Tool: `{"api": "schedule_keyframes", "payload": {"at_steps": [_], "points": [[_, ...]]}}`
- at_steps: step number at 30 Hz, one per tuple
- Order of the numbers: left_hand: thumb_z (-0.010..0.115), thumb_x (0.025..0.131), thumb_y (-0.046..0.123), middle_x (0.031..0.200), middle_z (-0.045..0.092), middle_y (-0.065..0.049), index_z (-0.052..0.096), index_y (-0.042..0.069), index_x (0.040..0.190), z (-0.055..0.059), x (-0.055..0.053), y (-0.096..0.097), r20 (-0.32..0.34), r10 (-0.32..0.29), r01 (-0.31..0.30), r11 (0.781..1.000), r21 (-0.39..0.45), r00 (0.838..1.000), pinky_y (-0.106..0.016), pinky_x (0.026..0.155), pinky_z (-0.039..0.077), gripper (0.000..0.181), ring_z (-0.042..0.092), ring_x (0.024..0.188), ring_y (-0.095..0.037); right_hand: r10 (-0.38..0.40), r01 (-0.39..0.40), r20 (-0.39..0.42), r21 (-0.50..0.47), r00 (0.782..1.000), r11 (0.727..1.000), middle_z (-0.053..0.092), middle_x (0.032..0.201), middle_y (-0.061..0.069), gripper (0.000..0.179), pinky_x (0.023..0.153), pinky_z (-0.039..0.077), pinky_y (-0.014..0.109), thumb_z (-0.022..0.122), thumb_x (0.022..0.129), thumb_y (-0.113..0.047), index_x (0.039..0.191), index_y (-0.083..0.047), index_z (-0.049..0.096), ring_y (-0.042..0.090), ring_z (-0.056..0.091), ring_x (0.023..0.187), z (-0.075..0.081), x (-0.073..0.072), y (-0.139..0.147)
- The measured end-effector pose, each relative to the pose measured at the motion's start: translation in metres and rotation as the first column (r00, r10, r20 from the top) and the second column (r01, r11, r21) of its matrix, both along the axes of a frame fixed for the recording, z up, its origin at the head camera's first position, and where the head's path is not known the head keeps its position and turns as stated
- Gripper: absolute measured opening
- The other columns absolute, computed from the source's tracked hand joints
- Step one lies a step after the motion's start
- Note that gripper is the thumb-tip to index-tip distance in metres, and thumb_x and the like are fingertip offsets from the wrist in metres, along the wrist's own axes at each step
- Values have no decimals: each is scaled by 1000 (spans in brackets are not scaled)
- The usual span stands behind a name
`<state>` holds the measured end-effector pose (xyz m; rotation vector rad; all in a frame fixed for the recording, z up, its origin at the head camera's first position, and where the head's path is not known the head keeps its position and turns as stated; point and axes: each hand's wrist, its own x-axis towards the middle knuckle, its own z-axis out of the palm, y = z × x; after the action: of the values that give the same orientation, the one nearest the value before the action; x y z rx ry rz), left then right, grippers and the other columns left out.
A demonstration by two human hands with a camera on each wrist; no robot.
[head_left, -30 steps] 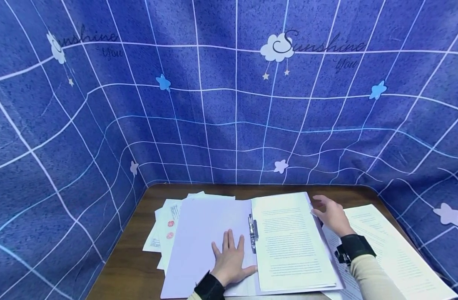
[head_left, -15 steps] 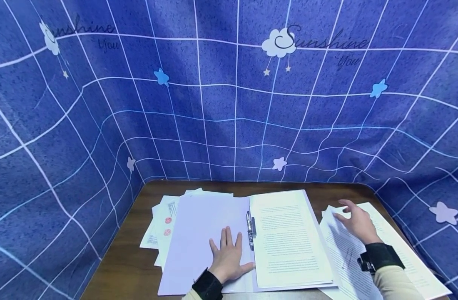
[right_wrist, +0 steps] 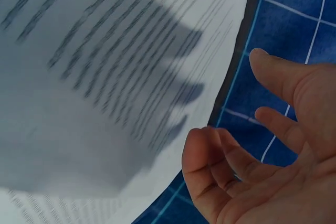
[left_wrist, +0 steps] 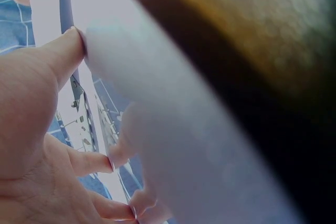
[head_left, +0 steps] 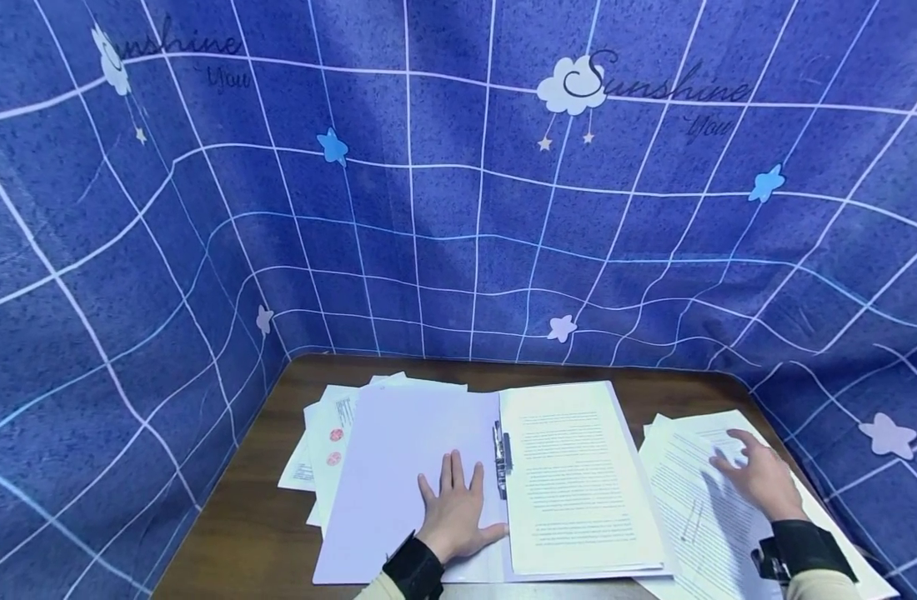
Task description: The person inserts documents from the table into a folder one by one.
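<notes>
A pale lilac ring binder [head_left: 409, 458] lies spread open on the table, a metal clip [head_left: 501, 458] along its spine. Printed sheets [head_left: 578, 483] are stacked on its right side. My left hand [head_left: 453, 517] rests with fingers spread on the bare left cover, thumb toward the spine; the left wrist view shows the fingertips touching the glossy cover. Over the loose printed papers [head_left: 699, 500] at the right hovers my right hand [head_left: 762, 479], fingers loosely bent and holding nothing. Its shadow falls on the page in the right wrist view.
More papers [head_left: 327, 442], one with red stamps, stick out from under the binder's left side. The brown wooden table [head_left: 233, 517] is bordered behind and at the sides by a blue gridded curtain [head_left: 443, 208].
My right hand has moved right, from the binder's right edge to above the loose papers. The left hand stays on the cover. The head view has shifted slightly.
</notes>
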<state>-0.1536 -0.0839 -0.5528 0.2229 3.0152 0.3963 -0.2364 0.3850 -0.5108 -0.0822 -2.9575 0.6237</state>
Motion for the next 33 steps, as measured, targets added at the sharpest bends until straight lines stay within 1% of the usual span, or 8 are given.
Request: {"api": "schedule_keyframes", "payload": {"at_steps": [3,7,12,18,22,26,30,33], "points": [[69,79,77,161,24,-37,46,5,154,0,0,-1,-9,-6,6,1000,-9,1000,-86,104,15,106,19,150,-53,-9,9,-22,11,1000,1000,61,111,43,63,78,48,65,75,90,-26,134,8,47,60,58,102,-3,5,7],[68,79,77,160,24,-37,47,5,153,2,-2,-2,-22,-10,10,1000,-12,1000,-86,104,15,106,19,150,-54,-23,24,-20,14,1000,1000,62,109,43,65,79,46,66,76,90,-27,134,9,46,59,58,101,-8,9,16],[69,80,75,160,24,-37,46,4,153,3,-2,-3,-22,-14,14,1000,-4,1000,-86,104,15,105,19,150,-54,-46,46,18,16,999,999,62,110,42,68,77,47,68,75,91,-31,135,9,44,62,58,103,-12,15,26],[70,80,75,160,24,-38,46,4,153,2,-2,-2,-27,-17,17,1000,-5,999,-86,103,15,104,20,150,-54,-61,61,85,5,995,998,58,109,43,71,80,45,69,74,92,-35,136,10,41,63,55,102,-10,24,33],[69,80,75,160,24,-38,46,4,153,0,-2,-2,-29,-16,16,1000,-10,999,-86,103,16,105,20,150,-54,-101,102,142,2,985,995,51,123,46,73,85,44,71,75,91,-36,137,11,40,67,48,111,-10,27,33],[69,79,76,161,24,-37,46,5,153,-2,-2,-2,-24,-11,11,1000,-15,1000,-86,104,15,105,19,150,-54,-124,124,156,9,980,992,41,136,47,76,90,41,72,76,90,-37,137,10,41,70,42,118,-12,29,33],[69,79,76,161,24,-37,46,5,153,-2,-1,-2,-20,-8,8,1000,-21,1000,-86,104,16,105,20,150,-53,-142,142,164,9,976,990,41,138,46,78,91,41,72,78,88,-39,137,10,42,70,42,118,-13,30,33],[69,80,76,160,24,-37,46,4,153,-1,0,-1,-21,-7,7,1000,-13,1000,-86,104,16,105,20,150,-54,-171,173,192,4,966,985,39,139,46,83,91,40,74,80,84,-42,137,10,42,70,41,119,-13,28,32]]}}
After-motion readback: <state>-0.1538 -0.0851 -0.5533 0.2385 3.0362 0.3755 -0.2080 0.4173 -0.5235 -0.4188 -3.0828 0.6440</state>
